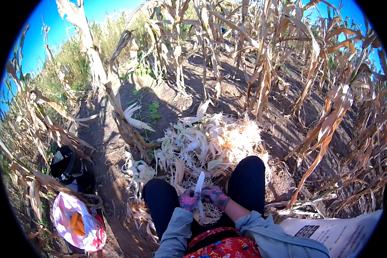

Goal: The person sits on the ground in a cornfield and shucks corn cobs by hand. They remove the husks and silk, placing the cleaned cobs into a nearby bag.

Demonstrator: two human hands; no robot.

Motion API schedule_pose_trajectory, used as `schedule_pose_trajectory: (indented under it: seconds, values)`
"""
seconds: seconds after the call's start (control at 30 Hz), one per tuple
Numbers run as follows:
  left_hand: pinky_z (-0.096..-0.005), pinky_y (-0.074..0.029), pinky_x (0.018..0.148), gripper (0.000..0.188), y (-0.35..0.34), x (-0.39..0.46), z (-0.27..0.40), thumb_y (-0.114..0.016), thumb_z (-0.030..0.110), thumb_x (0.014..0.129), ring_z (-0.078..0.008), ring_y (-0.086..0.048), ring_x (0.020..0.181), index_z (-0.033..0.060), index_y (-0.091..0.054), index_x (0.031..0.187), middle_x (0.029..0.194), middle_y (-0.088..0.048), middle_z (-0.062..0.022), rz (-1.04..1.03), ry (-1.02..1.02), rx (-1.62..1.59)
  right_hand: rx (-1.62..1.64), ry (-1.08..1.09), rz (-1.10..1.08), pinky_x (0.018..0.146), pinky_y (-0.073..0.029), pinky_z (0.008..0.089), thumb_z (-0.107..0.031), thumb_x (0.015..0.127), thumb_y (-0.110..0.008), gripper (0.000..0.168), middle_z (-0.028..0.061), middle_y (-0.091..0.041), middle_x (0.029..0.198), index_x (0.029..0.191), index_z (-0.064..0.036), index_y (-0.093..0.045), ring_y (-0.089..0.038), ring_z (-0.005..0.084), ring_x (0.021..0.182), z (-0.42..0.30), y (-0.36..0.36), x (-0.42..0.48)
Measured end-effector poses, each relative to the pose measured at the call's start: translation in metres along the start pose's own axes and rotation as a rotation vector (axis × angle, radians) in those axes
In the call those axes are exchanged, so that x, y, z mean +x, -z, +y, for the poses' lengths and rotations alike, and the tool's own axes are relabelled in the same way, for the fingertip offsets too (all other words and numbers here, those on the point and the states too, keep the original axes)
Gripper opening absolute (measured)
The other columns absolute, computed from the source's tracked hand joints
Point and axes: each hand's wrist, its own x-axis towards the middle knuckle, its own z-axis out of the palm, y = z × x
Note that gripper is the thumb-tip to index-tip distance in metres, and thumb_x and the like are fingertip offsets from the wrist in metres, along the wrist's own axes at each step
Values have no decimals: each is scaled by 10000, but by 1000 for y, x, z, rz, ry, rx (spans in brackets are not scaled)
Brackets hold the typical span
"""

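Observation:
My left hand (188,200), in a patterned glove, grips a long pale strip of corn husk (199,185) that stands up between my hands and hangs down below them. From the other side my right hand (215,197), gloved alike, meets the strip with curled fingers; whether it pinches the strip too cannot be made out. Both hands are between my bent knees. Just beyond them spreads a heap of shredded and whole husks (209,145), sunlit on its right side.
A bag with several yellow corn cobs (77,224) stands at lower left, behind it a black bucket (64,164). A dry cornstalk (116,109) leans at the left of the heap. Standing cornstalks (264,74) fill the background. A printed white sack (338,233) lies at lower right.

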Motion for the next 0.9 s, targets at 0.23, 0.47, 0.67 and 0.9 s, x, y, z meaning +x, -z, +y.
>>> schedule_pose_trajectory:
  seconds: [0.23,0.47,0.67,0.9]
  values:
    - [-367,-443,685,267,2,1,-5,-604,269,695,-277,-573,734,22,-585,793,770,-596,-143,152,7,78,374,52,-28,672,-499,343,-3,719,-545,176,28,-497,652,876,-56,-486,-454,101,484,-22,-3,-13]
    - [-363,-446,650,253,-5,13,-29,-607,253,683,-279,-574,686,12,-582,755,724,-593,-144,184,108,-17,634,307,-148,691,-476,370,-21,735,-499,74,94,-538,712,804,-42,-515,-421,105,438,-48,16,-16]
    - [-368,-452,622,241,2,14,-32,-563,276,723,-276,-578,666,41,-570,778,711,-596,-130,202,147,75,680,474,-221,637,-421,294,-73,739,-530,57,50,-456,626,769,-42,-493,-364,91,421,-65,26,-24]
    - [-286,-470,576,336,8,11,-29,-577,302,760,-167,-574,630,-2,-567,903,740,-594,-98,3,290,-494,-48,238,263,376,-334,219,-140,762,-570,180,19,-503,602,618,-65,-492,-428,83,417,-52,6,-15]
